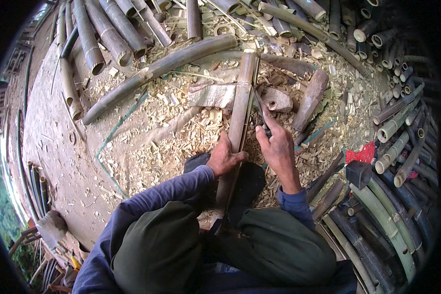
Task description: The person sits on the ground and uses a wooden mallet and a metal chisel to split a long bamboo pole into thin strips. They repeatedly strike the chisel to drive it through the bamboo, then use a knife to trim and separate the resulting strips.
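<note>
Brown bamboo, a long narrow length [241, 103] with a paler far end, runs from between the person's knees away from the body and lies across a pale, rough-barked wooden block [213, 95] on the ground. The left hand [226, 156] grips this length along its middle, fingers closed against its left side and thumb laid across its upper face. At its right edge, the right hand [278, 147] has its fingers curled around the handle of a dark, slim-bladed knife [260, 105], the blade pointing away from the body alongside the bamboo; whether its edge touches the bamboo I cannot tell. Blue sleeves [169, 188] cover both forearms, and dark green trousers [157, 245] cover the bent knees on either side of the work.

Cream-coloured wood chips [147, 132] litter the ground around the block. To its right leans a short, thick, brown wooden billet [312, 98]; beyond it to the left stretches a curved, grey-brown bamboo pole [157, 66]. Stacked green and brown bamboo poles [392, 127] fill the right side, near a crumpled bright red cloth [360, 153]
</note>
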A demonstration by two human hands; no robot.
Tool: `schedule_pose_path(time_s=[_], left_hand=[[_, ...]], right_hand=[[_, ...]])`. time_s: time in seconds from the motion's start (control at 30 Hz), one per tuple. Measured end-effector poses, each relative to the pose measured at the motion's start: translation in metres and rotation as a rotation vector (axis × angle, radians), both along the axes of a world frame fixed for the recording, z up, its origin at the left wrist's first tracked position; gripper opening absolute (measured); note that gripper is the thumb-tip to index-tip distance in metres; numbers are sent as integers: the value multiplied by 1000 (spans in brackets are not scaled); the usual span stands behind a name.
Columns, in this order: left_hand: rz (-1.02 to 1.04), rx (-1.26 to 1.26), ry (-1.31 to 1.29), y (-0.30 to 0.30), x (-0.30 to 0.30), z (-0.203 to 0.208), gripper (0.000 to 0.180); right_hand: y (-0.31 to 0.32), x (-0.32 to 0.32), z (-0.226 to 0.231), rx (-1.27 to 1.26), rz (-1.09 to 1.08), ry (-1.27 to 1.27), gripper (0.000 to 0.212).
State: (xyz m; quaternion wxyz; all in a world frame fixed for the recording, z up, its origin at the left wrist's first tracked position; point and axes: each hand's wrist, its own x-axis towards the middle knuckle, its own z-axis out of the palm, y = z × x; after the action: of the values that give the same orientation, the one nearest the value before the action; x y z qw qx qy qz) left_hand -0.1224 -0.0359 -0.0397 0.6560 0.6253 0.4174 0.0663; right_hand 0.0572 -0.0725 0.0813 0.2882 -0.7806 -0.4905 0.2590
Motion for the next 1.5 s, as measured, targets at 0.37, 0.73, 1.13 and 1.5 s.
schedule_pose_path(time_s=[0.37, 0.73, 1.13, 1.5], left_hand=[[-72, 43, 99, 5, 6, 16, 69], [-87, 38, 26, 11, -2, 10, 76], [57, -207, -326, 24, 11, -13, 71], [-113, -19, 89, 19, -10, 25, 93]], right_hand=[[29, -14, -3, -46, -114, -34, 59], [75, 18, -13, 122, -262, 498, 42], [7, 1, 1, 245, -427, 1085, 41], [2, 11, 5, 108, -277, 679, 32]])
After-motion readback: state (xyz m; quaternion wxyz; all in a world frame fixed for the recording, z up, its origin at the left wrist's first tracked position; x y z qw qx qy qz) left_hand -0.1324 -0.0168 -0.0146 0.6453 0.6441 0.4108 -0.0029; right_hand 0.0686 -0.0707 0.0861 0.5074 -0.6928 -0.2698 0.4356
